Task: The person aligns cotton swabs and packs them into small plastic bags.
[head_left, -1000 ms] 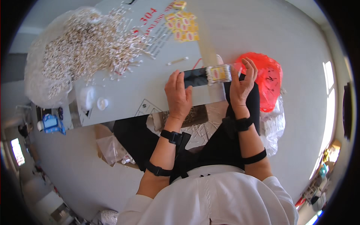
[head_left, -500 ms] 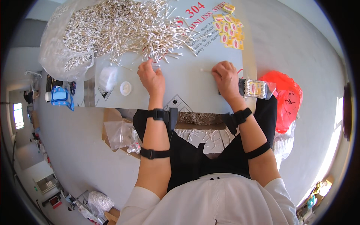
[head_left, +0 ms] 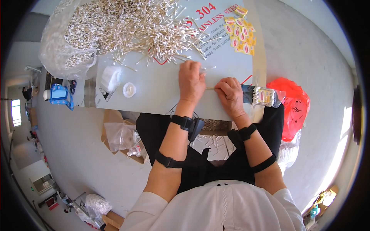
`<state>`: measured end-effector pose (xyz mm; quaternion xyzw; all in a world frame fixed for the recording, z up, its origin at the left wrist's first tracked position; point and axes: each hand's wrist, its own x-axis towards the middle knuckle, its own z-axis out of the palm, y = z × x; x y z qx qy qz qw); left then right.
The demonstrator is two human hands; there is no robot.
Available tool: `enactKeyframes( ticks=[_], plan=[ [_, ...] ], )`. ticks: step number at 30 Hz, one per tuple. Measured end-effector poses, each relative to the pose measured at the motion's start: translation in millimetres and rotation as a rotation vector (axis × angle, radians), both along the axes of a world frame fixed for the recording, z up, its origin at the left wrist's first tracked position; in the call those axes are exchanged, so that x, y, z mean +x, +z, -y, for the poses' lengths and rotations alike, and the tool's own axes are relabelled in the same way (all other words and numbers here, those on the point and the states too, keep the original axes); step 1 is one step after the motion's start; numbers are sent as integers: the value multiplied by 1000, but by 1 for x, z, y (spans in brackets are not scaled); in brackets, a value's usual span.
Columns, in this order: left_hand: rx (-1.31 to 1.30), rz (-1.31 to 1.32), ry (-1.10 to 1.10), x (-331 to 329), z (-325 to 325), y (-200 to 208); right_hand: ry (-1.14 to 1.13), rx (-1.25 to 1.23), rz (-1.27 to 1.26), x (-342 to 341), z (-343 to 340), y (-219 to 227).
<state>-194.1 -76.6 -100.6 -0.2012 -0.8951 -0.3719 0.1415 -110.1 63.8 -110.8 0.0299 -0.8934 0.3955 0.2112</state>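
My left hand (head_left: 191, 82) is closed in a pinch over the middle of the table, with white-tipped cotton swabs (head_left: 209, 69) sticking out past its fingers; how many I cannot tell. Just to its right, my right hand (head_left: 229, 95) is closed too. A thin swab stick (head_left: 210, 88) runs from its fingertips toward my left hand. Beyond both hands a big loose pile of cotton swabs (head_left: 169, 42) spreads over the table. Beside my right wrist lies a clear bag of packed swabs (head_left: 263, 96) with a yellow label.
Small yellow-and-white cards (head_left: 241, 34) lie at the far right of the table (head_left: 154, 90). A large clear bag (head_left: 83, 63) of swabs, a white round lid or dish (head_left: 129, 90) and a white translucent pouch (head_left: 111, 78) are left. A red plastic bag (head_left: 291, 109) hangs right. An open carton (head_left: 110, 133) stands below.
My left hand has moved right, away from the pile's edge, bringing swabs close to my right hand. My right hand has shifted slightly nearer to me.
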Motion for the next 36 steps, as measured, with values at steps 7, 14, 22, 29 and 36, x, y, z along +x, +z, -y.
enactKeyframes(
  ticks=[7,14,22,29,36],
  plan=[
    [-468,-163,60,-57,51,14,18,-30,30,-1,2,7],
    [-358,-91,-118,-34,10,3,16,-67,25,1,-1,4],
    [-334,-251,-150,-78,5,18,21,-56,8,1,-2,5],
    [-522,-253,-347,-97,-25,18,10,-85,-6,-1,3,6],
    [-262,383,-407,-57,-22,26,8,-69,-14,0,-2,1]
  ],
)
